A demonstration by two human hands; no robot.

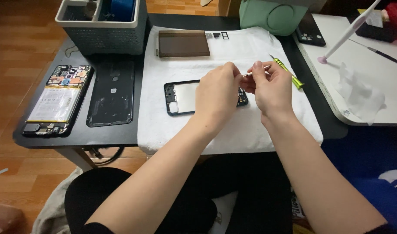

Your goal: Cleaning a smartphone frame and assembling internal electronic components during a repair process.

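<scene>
Pinching a thin silver metal tool in your right hand, you keep its long axis running sideways, tip toward your left hand, whose curled fingers meet it. Just beneath both hands lies the dark rectangular phone frame on the soft white towel; your left hand covers its right end.

Two hands, one frame, two screwdrivers

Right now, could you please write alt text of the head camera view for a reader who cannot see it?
Two bare hands, left hand and right hand, pinch a thin silver tool above a dark phone frame on a white towel. A green screwdriver lies at right; an opened phone and back cover lie at left.
</scene>
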